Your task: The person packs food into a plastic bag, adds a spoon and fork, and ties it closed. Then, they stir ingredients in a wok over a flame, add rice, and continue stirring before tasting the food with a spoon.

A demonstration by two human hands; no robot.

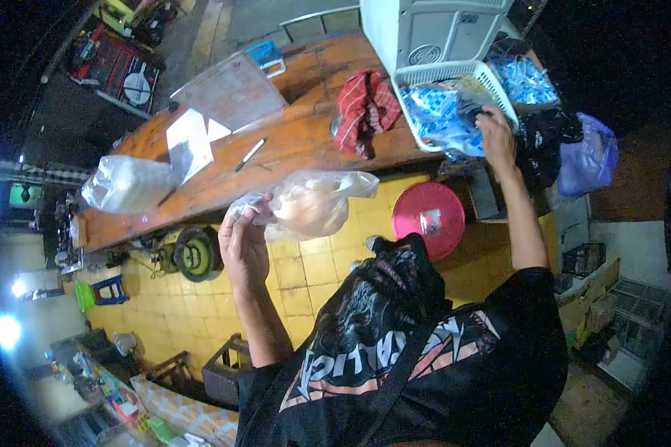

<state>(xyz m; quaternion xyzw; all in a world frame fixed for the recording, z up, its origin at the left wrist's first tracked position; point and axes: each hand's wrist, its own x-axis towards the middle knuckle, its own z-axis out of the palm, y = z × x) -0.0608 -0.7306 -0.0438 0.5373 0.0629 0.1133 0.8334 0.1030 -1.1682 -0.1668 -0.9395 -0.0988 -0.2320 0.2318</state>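
My left hand (240,242) is closed round the gathered end of a clear plastic bag (313,205), held up in front of the wooden table's edge. Something pale and orange-tinted shows through the bag, and its other end sticks out to the right. My right hand (496,138) reaches over the near right side of a white plastic basket (481,68). Its fingers are bent down among the contents, beside a dark patch; I cannot tell what they grip. Blue-and-white plastic packets (436,108) lie in the basket, left of those fingers.
On the wooden table (298,127) are a red cloth (365,112), a knife (250,154), white paper (188,145) and a bag of white containers (130,182). A white appliance (443,33) stands behind the basket. Black and purple bags (589,156) hang at right. A pink round lid (429,220) is below.
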